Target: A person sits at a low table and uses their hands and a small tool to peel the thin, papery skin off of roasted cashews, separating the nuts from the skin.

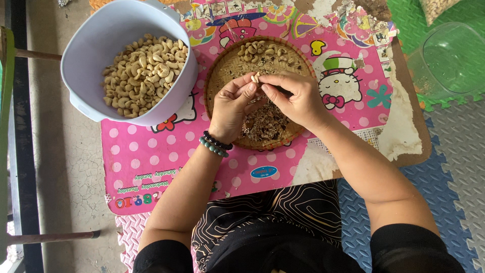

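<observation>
A pale cashew kernel (256,77) is pinched between the left hand (231,107) and right hand (295,97) at frame centre, above a round woven bamboo tray (222,71). A pale plastic bowl of cashews (91,30) is seen upper left, on a pink dotted cartoon-printed mat (151,156) bearing a small blue oval label (263,172).

Two hands meet over a round woven tray (218,76). The left hand (231,105) and the right hand (294,96) pinch one small cashew (255,77) together. A pale bowl (91,45) of cashews sits at the pink mat's (151,156) far left corner.
</observation>
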